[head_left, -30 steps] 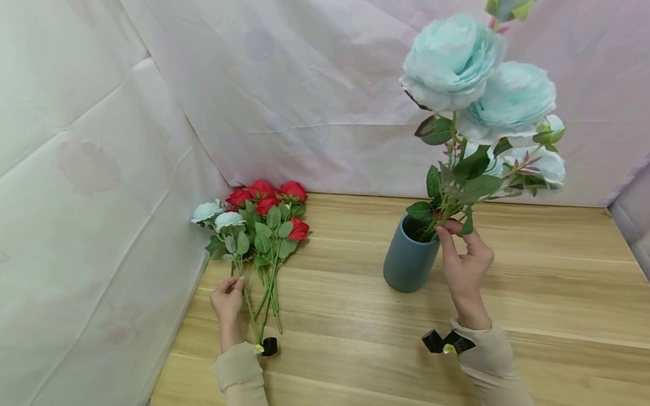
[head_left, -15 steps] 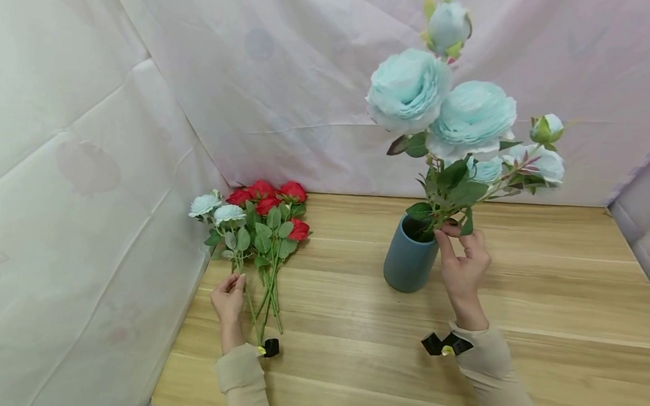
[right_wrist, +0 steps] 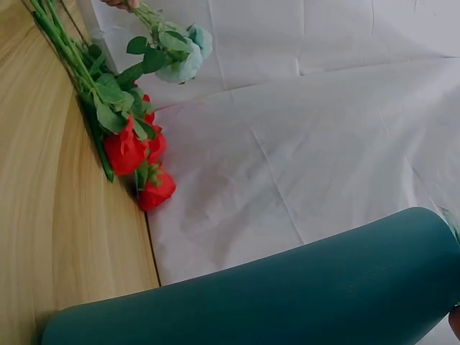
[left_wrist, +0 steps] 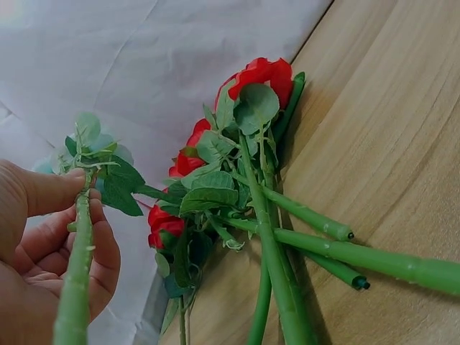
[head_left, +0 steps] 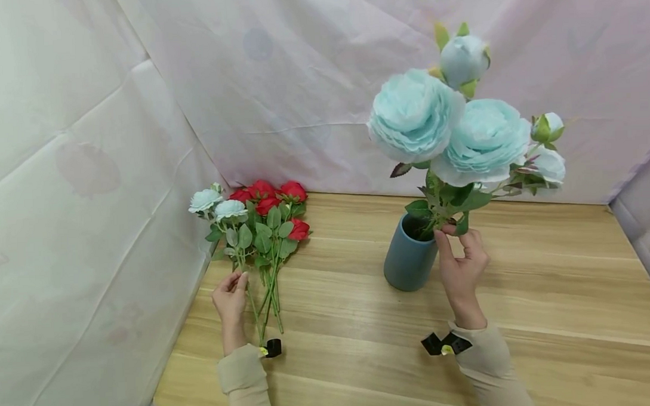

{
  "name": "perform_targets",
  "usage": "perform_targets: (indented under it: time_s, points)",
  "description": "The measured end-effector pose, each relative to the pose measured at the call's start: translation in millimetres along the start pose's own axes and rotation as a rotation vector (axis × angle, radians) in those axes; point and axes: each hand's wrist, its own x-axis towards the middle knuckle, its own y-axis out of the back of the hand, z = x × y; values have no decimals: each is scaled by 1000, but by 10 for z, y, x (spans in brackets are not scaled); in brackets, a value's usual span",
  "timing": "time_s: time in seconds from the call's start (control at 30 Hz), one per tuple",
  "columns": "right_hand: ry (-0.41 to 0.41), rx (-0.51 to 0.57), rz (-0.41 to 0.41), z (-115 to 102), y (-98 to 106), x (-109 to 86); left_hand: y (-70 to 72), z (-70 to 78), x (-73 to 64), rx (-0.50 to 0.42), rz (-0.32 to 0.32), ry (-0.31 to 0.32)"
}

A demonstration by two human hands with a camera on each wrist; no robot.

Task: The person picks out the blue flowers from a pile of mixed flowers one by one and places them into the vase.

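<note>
With the right hand (head_left: 463,267), pinches stems of large blue flowers (head_left: 486,140) reaching into the vase (head_left: 409,261), at its rim. With the left hand (head_left: 231,296), pinches a stem of small blue flowers (head_left: 231,210) beside red roses (head_left: 267,206).

I record from my view's centre: plain blue-grey vase (head_left: 410,264) at four o'clock; pale aqua blooms (head_left: 452,125) at two; red roses (head_left: 266,205) at nine; light-brown, wood-grained table (head_left: 339,304); my sleeves (head_left: 486,352) beige.

1. Vase (head_left: 410,263) hid the lower stems of the large blue flowers (head_left: 484,140).
2. Left wrist view's bottom edge cut off the held stem (left_wrist: 77,280).
3. Right grip (head_left: 463,270) was mostly outside right wrist view.
</note>
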Motion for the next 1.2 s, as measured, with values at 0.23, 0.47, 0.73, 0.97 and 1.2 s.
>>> perform_targets:
  time_s: [0.23,0.47,0.73,0.97,1.2]
  points:
    - [9,13,-2,55,1,-51,-17,-55,25,-21,4,-30]
    - [-22,32,-3,47,-4,-58,-25,-59,24,-49,2,-39]
    - [-6,57,-17,61,-21,-39,-21,-32,17,-53,3,-21]
    - [-14,55,-28,5,-24,0,-3,-5,-3,-29,-6,-30]
    - [9,24,-51,5,-27,0,9,-22,16,-9,-18,-11]
